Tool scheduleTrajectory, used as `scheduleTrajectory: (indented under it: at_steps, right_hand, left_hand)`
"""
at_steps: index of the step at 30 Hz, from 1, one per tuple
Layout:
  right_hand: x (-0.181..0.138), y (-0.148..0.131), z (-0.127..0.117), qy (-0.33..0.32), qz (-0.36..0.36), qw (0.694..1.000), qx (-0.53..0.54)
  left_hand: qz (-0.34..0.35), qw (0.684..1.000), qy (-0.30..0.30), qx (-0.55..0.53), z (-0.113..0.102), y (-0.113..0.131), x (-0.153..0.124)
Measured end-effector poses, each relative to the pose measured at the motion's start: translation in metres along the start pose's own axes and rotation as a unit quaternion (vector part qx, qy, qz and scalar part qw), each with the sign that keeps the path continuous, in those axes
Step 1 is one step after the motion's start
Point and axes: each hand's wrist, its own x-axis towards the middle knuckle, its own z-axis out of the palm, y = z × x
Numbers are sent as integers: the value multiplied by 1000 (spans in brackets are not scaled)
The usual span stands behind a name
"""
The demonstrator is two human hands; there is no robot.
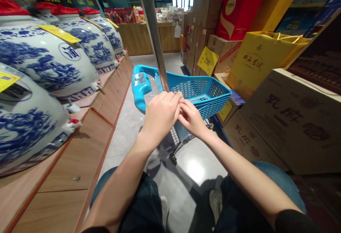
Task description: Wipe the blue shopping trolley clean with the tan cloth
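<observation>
My left hand [163, 114] and my right hand [193, 118] meet in the middle of the view, both closed with fingertips together. A small pale bit shows between the fingers, but what it is I cannot make out. Just behind the left hand a slanted metal pole [155, 37] comes down, and its lower part is hidden by that hand. Whether the hand touches the pole I cannot tell. Beyond both hands stands a blue plastic shopping cart [198, 83] with a perforated basket and a looped blue handle [140, 87].
Large blue-and-white jars [61, 57] with red cloth tops line a wooden cabinet [87, 151] on the left. Stacked cardboard boxes [301, 119], a yellow bag [262, 60] and a yellow price card [207, 61] are on the right. Grey floor [195, 169] lies between them.
</observation>
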Motion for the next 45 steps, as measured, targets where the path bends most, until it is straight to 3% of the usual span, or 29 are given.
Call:
scheduleTrajectory:
  at_steps: [7,13,18,25,29,35,41,45]
  right_hand:
    - [3,8,-8,40,47,998,-18]
    - [3,-4,-2,-15,21,998,-51]
    - [5,11,-8,37,89,993,-67]
    - [4,2,-2,-10,-4,997,-77]
    - [4,5,-4,8,19,993,-112]
    - [-1,2,1,-32,-12,994,-104]
    - [-2,19,-8,-7,48,989,-140]
    - [-6,11,-3,-33,21,989,-144]
  left_hand:
    - [23,999,-4,-29,5,2,-2]
    - [30,998,12,-47,9,4,1]
    - [30,998,-20,-53,13,6,3]
    - [24,995,11,-93,18,5,4]
    - [19,996,-2,-84,18,4,5]
    - [21,996,-6,-87,21,2,3]
    - [12,997,-30,-65,22,1,3]
    - [11,998,-61,-12,28,2,0]
